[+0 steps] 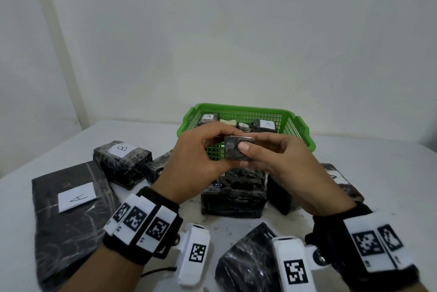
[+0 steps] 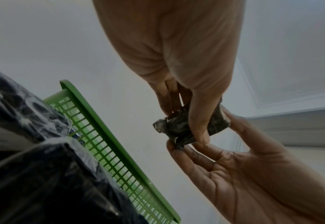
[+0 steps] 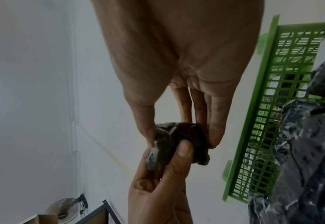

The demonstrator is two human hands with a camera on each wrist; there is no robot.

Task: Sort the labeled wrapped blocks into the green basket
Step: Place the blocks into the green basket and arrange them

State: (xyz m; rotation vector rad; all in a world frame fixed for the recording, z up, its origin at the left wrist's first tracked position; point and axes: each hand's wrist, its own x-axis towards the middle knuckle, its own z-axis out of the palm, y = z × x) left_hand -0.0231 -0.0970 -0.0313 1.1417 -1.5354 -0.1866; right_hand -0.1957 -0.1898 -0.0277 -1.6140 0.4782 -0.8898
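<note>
Flat pack (image 1: 68,199) labelled A lies at 8 o'clock on the table (image 1: 390,173). B block (image 1: 121,164) sits at 9 o'clock, just beside it. Left hand (image 1: 201,161) pinches the left end of the small block (image 1: 237,150), thumb near side, fingers behind. Small block is held in the air at centre, in front of the basket's near wall, above a big block (image 1: 234,194) on the table. Right hand (image 1: 281,161) pinches its right end, thumb pressed on the near face. Both hands grasp it. Basket (image 1: 302,131) sits at 12 o'clock and already holds several blocks, two with an A showing. Another block (image 1: 340,183) lies at 3 o'clock, its label partly hidden.

Step in hand, likely: checking the block's label before sorting. A pale strip shows on the top edge; the letter cannot be read. Next move calls for tipping the label toward the face, then one hand carrying it over the near rim and letting go.

Long axis runs left-right, 9 to 3. Broad dark face points at the person, label side up or away.
</note>
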